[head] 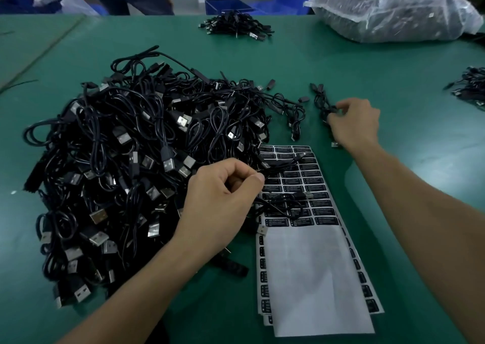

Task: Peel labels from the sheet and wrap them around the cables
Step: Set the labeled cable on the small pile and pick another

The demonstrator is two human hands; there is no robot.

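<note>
- Across the left half of the green table sprawls a big tangled cable pile, black leads with silver USB plugs sticking out everywhere.
- Just beside the pile, toward the near edge, lies the label sheet, with rows of black labels on its far part.
- A blank white sheet covers its near part, with more labelled sheets peeking out underneath.
- The left hand hovers at the sheet's left edge, thumb and forefinger pinching a thin black cable that trails across the labels.
- The right hand is beyond the sheet's far end, fingers curled round a small coiled cable resting on the table.
- Near the far edge sit a small cable bundle and a clear plastic bag; another bundle lies at the right edge.
</note>
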